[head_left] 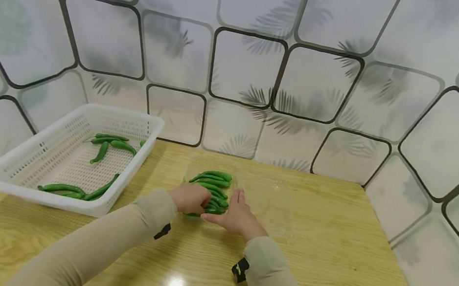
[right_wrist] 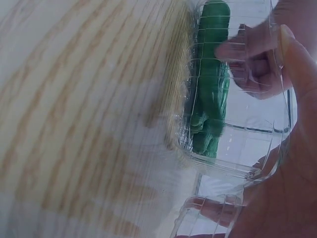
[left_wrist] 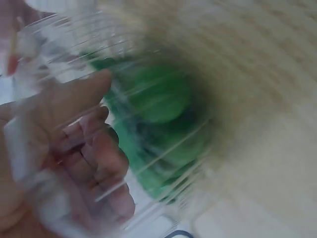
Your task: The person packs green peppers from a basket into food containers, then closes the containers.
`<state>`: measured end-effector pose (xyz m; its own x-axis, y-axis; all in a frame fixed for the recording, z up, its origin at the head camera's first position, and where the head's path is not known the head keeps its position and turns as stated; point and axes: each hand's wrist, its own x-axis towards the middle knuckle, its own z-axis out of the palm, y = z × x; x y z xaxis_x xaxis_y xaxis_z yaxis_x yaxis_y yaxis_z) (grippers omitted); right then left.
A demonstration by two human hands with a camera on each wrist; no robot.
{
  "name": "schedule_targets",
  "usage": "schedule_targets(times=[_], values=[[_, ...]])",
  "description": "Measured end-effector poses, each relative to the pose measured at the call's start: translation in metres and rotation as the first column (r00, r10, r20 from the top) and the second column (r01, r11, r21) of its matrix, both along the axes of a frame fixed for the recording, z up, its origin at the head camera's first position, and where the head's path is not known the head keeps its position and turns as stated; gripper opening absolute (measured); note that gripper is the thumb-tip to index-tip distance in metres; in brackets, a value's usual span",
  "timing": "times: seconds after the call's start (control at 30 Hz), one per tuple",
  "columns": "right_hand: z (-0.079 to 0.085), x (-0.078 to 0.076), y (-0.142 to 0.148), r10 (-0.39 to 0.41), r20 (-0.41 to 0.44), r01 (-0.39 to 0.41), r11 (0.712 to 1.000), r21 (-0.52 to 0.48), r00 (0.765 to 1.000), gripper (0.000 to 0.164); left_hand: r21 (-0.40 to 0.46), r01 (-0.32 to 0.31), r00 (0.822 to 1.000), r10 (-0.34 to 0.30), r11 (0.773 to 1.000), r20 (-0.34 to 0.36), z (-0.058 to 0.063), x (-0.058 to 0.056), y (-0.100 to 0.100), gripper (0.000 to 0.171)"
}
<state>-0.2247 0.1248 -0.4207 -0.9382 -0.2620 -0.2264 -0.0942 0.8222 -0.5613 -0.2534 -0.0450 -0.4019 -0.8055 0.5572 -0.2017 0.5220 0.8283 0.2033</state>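
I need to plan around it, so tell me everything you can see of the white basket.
The white basket looks like plastic, with a broad smooth rim and many small openings in its walls and floor. It stands upright at the left of the wooden table, its far end near the patterned backdrop. Several green peppers lie loose on its floor, some toward the far end, others at the near end.

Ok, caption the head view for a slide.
Left fingers and right fingers at a clear container of green peppers, a white basket with more at left.
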Motion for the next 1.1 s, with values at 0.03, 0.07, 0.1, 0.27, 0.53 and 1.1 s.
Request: schedule_targets(times=[0.03,0.07,0.1,0.27,0.53,1.1], values=[[0.0,0.0,0.0,0.003,0.0,-0.003,1.0,0.0,1.0,0.123,0.012,-0.003,1.0,0.003,1.0,-0.009,0.003,0.001,0.0,0.018],[0.0,0.0,0.0,0.003,0.002,-0.003,1.0,0.0,1.0,0.123,0.016,-0.007,1.0,0.007,1.0,-0.025,0.006,0.002,-0.001,0.018],[0.001,0.0,0.001,0.003,0.004,-0.003,1.0,0.001,1.0,0.123,0.021,-0.014,0.999,0.014,1.0,-0.039,0.01,0.003,-0.001,0.017],[0.003,0.0,0.002,0.002,0.008,-0.002,1.0,0.0,1.0,0.126,0.016,-0.023,0.992,0.025,1.0,-0.122,0.033,0.005,-0.002,0.012],[0.004,0.0,0.003,-0.007,0.011,0.007,1.0,-0.014,1.0,0.127,0.054,-0.027,0.989,0.034,0.998,-0.141,0.069,0.016,-0.007,0.007],[0.004,0.003,-0.001,-0.005,-0.001,0.005,1.0,-0.01,1.0,0.126,0.07,-0.123,0.956,0.137,0.99,-0.26,0.116,0.023,-0.082,0.014]])
